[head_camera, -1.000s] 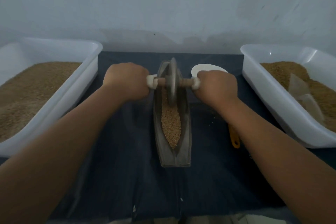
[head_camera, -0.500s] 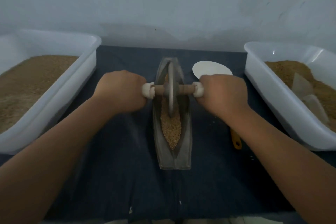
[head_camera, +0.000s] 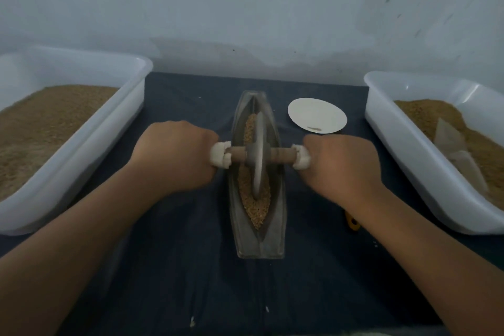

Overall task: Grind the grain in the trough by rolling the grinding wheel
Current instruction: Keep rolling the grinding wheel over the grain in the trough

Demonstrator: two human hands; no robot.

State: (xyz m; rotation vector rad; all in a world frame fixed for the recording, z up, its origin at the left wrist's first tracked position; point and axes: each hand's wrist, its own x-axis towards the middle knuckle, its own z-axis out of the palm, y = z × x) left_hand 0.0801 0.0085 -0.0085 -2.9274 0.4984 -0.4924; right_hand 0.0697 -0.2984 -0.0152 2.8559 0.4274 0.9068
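Left hand (head_camera: pixel 174 158) and right hand (head_camera: pixel 341 166) clamp the wooden axle (head_camera: pixel 283 154) flanking the grey metal grinding wheel (head_camera: pixel 257 163), apparently steadying it upright.

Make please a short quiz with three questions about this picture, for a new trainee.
1. True or false: the left hand and the right hand each grip one end of the handle that passes through the wheel.
2. Which thing lies on the cloth to the right of the trough? A) a cup B) a white plate C) a bottle
3. Fill the gap: the wheel stands upright in the trough, on brown ____.

Key: 1 true; 2 B; 3 grain.
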